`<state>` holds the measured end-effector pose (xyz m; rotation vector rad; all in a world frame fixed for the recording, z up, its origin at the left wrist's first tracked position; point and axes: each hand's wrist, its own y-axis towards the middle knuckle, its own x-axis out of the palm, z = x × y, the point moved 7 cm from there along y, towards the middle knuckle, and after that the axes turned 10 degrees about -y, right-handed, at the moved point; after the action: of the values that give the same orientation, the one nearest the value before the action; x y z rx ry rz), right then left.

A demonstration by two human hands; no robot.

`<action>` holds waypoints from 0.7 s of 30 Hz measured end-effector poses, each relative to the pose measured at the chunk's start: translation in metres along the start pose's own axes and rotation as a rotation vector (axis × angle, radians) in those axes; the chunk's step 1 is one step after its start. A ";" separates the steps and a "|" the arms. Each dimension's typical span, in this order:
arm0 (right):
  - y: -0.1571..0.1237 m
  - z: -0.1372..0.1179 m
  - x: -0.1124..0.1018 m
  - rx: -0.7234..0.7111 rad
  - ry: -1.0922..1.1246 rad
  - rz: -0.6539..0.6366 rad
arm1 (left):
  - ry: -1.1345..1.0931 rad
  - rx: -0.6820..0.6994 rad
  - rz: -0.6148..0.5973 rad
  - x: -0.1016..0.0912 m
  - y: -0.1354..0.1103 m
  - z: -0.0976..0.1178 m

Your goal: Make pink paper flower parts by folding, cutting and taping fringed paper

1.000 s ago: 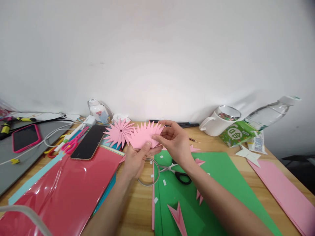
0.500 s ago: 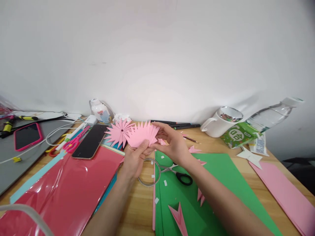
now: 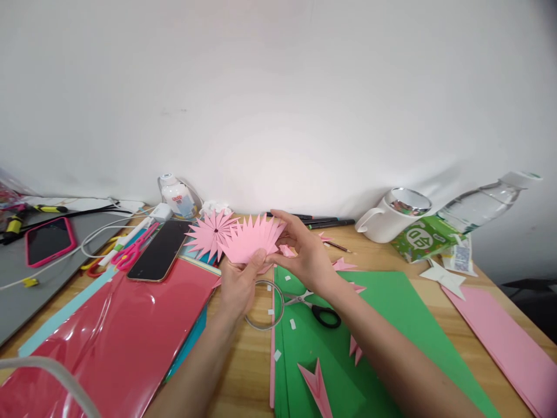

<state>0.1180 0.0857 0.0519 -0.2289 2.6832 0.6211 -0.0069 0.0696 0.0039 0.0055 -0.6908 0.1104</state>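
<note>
A pink pleated paper fan (image 3: 249,239) with pointed tips is held up between both hands. My left hand (image 3: 240,284) pinches its lower edge, thumb in front and fingers behind. At the fan's right side, my right hand (image 3: 304,249) grips the folded edge between thumb and fingers; some fingertips are hidden behind the paper. Just left of the fan lies a round pink paper pinwheel flower (image 3: 211,232), partly covered by it. Below the hands are a roll of tape (image 3: 247,322) and black-handled scissors (image 3: 324,315). A folded pink paper piece (image 3: 317,388) lies nearer me.
Green paper sheets (image 3: 391,325) cover the middle right of the table, with small white scraps on them. A white mug (image 3: 383,220), a green packet (image 3: 420,238) and a water bottle (image 3: 483,203) stand at right. A phone (image 3: 159,252) and red folder (image 3: 117,331) lie left.
The fan has spread slightly wider, its left edge shifting a little left and its right edge a little right. Both hands keep their grip.
</note>
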 end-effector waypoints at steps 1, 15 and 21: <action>0.000 0.001 0.001 0.027 0.050 -0.021 | 0.007 0.017 -0.003 0.000 0.000 0.000; -0.002 0.011 0.006 0.285 0.444 -0.094 | 0.008 0.016 -0.129 0.005 0.000 -0.001; -0.001 0.013 0.002 0.291 0.415 -0.104 | 0.105 0.104 -0.070 -0.006 0.002 -0.004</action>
<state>0.1202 0.0907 0.0396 -0.4556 3.0860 0.1562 -0.0092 0.0708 -0.0031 0.1224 -0.5787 0.0787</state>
